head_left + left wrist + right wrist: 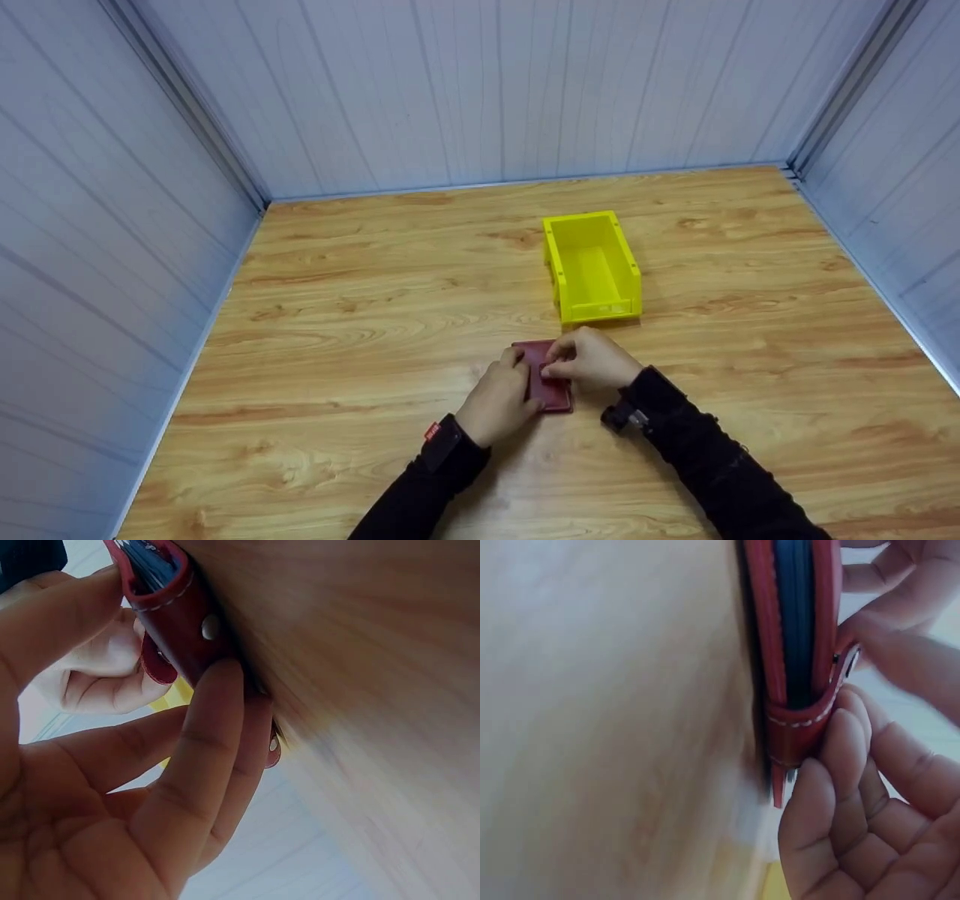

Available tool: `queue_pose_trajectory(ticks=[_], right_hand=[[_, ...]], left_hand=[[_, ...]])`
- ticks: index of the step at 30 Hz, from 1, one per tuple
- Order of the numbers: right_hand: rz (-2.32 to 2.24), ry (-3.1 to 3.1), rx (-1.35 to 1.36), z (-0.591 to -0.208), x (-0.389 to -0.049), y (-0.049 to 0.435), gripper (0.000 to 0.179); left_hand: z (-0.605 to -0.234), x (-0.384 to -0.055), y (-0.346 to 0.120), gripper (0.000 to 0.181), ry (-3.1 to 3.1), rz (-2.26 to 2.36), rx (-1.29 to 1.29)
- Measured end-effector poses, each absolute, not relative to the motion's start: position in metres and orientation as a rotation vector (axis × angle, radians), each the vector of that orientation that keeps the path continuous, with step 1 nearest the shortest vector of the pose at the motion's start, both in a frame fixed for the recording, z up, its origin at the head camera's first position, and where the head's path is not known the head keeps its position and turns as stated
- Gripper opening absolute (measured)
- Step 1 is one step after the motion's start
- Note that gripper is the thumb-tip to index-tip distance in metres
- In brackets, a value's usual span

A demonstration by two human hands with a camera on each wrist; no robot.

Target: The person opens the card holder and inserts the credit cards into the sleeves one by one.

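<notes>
A dark red leather card holder (pixel 553 400) with white stitching lies on the wooden table. My left hand (pixel 495 401) grips it along its left side, with the thumb at the near end and fingertips against the edge beside a metal snap (pixel 210 627). From the right, my right hand (pixel 596 358) pinches the small strap over the holder; its tip hides behind the fingers in the head view. In the right wrist view that strap (pixel 799 736) wraps round the side, its free end lifted off the cover. Dark layers (pixel 795 622), perhaps card sleeves, show between the covers.
Just beyond the right hand stands a yellow plastic bin (pixel 606 310), its lower front facing me. Pale panelled walls (pixel 487 97) enclose the table (pixel 337 330) at the back and on both sides.
</notes>
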State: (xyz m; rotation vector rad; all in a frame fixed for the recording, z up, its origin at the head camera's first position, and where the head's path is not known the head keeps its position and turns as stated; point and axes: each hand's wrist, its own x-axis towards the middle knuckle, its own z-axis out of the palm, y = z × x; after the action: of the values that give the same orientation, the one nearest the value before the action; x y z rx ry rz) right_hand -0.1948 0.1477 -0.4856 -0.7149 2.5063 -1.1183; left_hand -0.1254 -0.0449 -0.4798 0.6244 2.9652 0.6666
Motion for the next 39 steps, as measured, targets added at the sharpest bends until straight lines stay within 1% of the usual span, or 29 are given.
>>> queue_pose_trajectory(ticks=[6, 14, 20, 29, 35, 39], right_hand=[[-1.202, 2.422, -0.649, -0.490, -0.200, 0.147, 0.014], [-1.190, 2.374, -0.502, -0.489, -0.205, 0.141, 0.012], [-1.167, 2.371, -0.539, -0.484, -0.205, 0.139, 0.011], [-1.158, 2.365, -0.571, -0.483, -0.207, 0.139, 0.012], [-1.199, 2.351, -0.561, -0.485, -0.206, 0.142, 0.013], [-1.200, 2.350, -0.574, -0.487, -0.206, 0.143, 0.015]], left_hand=[[-0.481, -0.125, -0.046, 0.056, 2.970, 0.661, 0.626], [-0.482, -0.126, -0.046, 0.049, 2.986, 0.625, 0.632], [-0.483, -0.127, -0.047, 0.046, 2.982, 0.641, 0.634], [-0.482, -0.127, -0.046, 0.046, 2.971, 0.658, 0.614], [-0.480, -0.126, -0.045, 0.051, 2.962, 0.648, 0.615], [-0.480, -0.125, -0.044, 0.051, 2.979, 0.627, 0.611]])
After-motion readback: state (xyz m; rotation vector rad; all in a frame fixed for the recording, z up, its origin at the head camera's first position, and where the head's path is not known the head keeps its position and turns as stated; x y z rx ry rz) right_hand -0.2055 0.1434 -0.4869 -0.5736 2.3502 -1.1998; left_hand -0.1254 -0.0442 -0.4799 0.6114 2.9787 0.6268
